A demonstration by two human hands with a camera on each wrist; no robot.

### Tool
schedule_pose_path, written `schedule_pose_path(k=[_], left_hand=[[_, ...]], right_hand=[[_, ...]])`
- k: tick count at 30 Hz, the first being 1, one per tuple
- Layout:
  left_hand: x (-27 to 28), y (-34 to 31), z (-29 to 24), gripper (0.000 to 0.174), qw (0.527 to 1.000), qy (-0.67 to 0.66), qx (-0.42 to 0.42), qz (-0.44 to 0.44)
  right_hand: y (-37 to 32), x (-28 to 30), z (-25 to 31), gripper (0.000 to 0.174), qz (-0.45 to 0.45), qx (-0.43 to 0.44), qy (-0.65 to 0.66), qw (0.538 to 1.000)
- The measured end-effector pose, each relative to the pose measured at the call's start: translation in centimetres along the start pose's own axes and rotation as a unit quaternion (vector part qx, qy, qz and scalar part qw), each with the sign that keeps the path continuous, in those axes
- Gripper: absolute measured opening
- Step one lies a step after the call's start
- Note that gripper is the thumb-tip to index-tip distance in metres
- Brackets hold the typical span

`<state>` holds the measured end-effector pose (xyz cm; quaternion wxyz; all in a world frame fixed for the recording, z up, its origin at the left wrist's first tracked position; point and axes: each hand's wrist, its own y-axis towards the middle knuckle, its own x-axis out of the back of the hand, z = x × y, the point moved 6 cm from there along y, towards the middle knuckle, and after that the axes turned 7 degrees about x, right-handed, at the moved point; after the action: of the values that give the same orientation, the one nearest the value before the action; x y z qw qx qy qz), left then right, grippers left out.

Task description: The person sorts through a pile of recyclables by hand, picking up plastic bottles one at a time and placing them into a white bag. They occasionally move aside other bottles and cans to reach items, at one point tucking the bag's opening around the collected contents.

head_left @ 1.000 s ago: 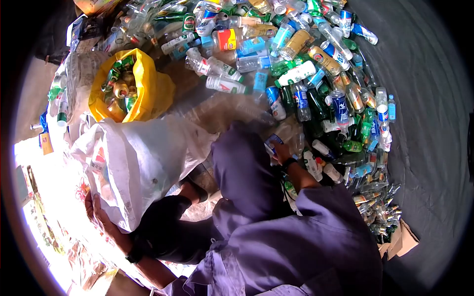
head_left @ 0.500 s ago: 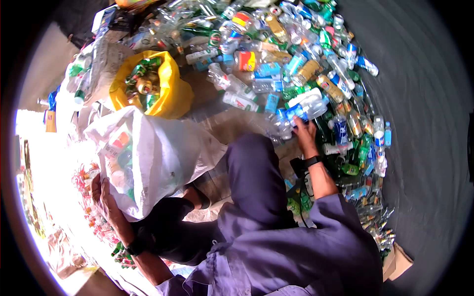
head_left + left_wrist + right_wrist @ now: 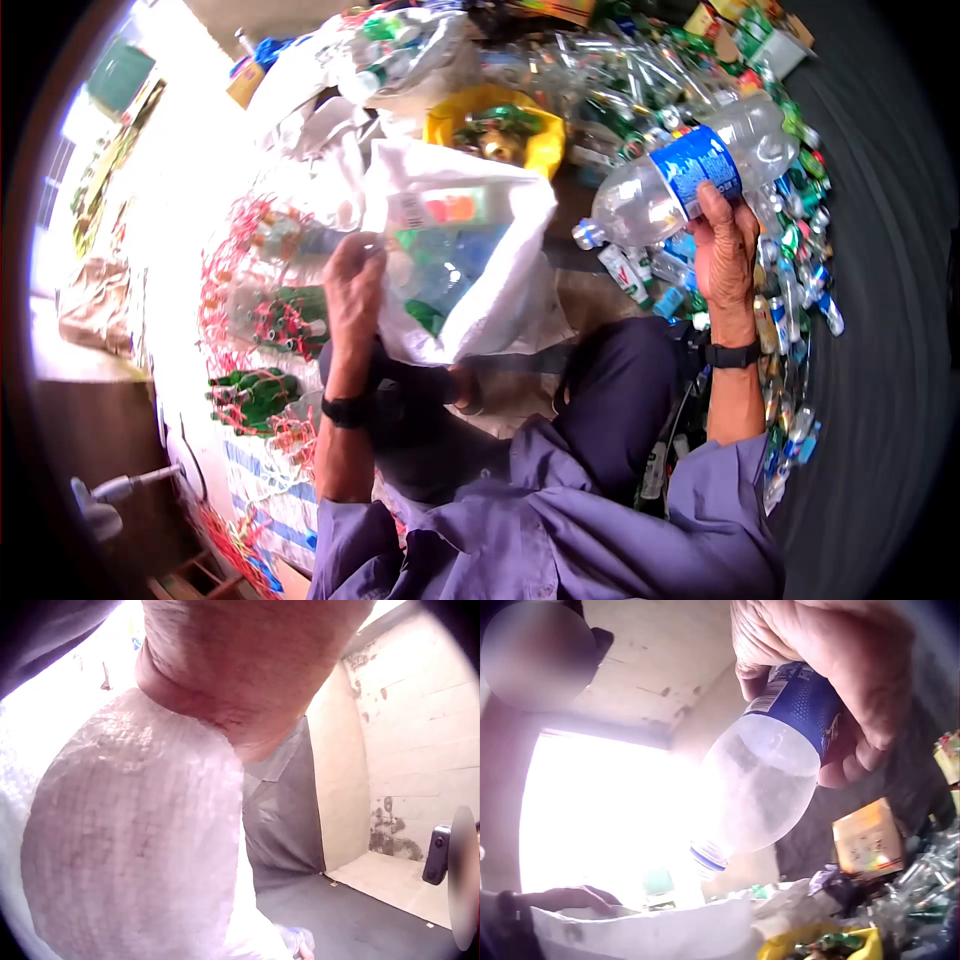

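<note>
My right hand (image 3: 725,250) grips a large clear plastic bottle (image 3: 635,205) round its blue label, raised above the heap at the right. In the right wrist view the bottle (image 3: 761,784) tilts neck down, with fingers and thumb wrapped about the label. My left hand (image 3: 352,290) holds the near left rim of a white woven sack (image 3: 520,290), whose mouth gapes toward me. Plastic bottles (image 3: 440,260) lie inside it. The left wrist view is mostly filled by the sack's cloth (image 3: 135,832), below the left hand (image 3: 247,667); its fingertips are hidden there.
Beyond the sack stands a yellow bag (image 3: 555,145) with crushed cans. A big heap of bottles and cans (image 3: 790,290) spreads along the right, beside a dark sheet (image 3: 880,350). Green bottles (image 3: 265,395) and red netting (image 3: 225,290) lie at the left.
My right hand has picked a large blue-labelled bottle from the heap and lifted it. The left hand has moved along with the sack's rim, and the head view has swung left.
</note>
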<state>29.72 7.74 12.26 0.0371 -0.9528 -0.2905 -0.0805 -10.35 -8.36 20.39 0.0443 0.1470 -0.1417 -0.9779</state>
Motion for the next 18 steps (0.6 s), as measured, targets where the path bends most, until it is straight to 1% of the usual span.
schedule_pose_path(k=[1, 2, 4, 6, 7, 8, 10, 11, 12, 14, 15, 17, 18], left_hand=[[0.0, -0.1, -0.3, 0.019, 1.0, -0.004, -0.019, 0.005], [0.1, 0.0, 0.0, 0.02, 1.0, -0.004, -0.016, 0.004], [0.5, 0.1, 0.4, 0.022, 1.0, 0.016, -0.014, -0.011], [0.7, 0.0, 0.2, 0.023, 1.0, -0.009, -0.009, -0.018], [0.8, 0.1, 0.3, 0.022, 0.999, -0.027, -0.005, -0.016], [0.8, 0.1, 0.4, 0.022, 0.999, -0.045, 0.001, -0.014], [0.9, -0.1, 0.1, 0.02, 0.998, -0.062, 0.001, -0.028], [1.0, -0.1, 0.2, 0.02, 0.997, -0.07, 0.007, -0.03], [1.1, -0.2, 0.3, 0.019, 0.996, -0.078, 0.013, -0.032], [1.3, -0.3, 0.0, 0.018, 0.996, -0.086, 0.006, -0.035], [1.5, -0.3, -0.3, 0.018, 0.996, -0.076, 0.002, -0.045], [2.1, -0.4, -0.1, 0.018, 0.996, -0.068, 0.001, -0.058], [2.3, -0.3, 0.1, 0.02, 0.995, -0.082, 0.008, -0.047]], right_hand=[[0.5, -2.4, 0.2, 0.049, 0.044, -0.01, -0.041, 0.998], [0.3, -5.5, 1.0, 0.051, 0.085, 0.033, -0.017, 0.996], [0.1, -10.3, 1.4, 0.054, 0.136, 0.055, -0.042, 0.988], [-0.3, -14.4, 0.7, 0.057, 0.17, 0.072, -0.028, 0.982], [-0.3, -15.8, -0.2, 0.063, 0.192, 0.058, -0.056, 0.978], [-0.4, -17.2, -0.7, 0.064, 0.23, 0.127, -0.109, 0.959], [-0.7, -19.9, -1.3, 0.065, 0.287, 0.174, -0.167, 0.927], [-0.9, -20.5, -2.1, 0.066, 0.292, 0.25, -0.266, 0.884], [-1.1, -21.1, -2.8, 0.067, 0.306, 0.261, -0.333, 0.853], [-1.4, -21.3, -5.7, 0.069, 0.345, 0.237, -0.37, 0.829], [-1.6, -20.8, -6.8, 0.069, 0.348, 0.237, -0.371, 0.827], [-2.2, -19.5, -9.5, 0.066, 0.403, 0.137, -0.354, 0.833], [-2.3, -19.2, -9.8, 0.066, 0.406, 0.137, -0.355, 0.831]])
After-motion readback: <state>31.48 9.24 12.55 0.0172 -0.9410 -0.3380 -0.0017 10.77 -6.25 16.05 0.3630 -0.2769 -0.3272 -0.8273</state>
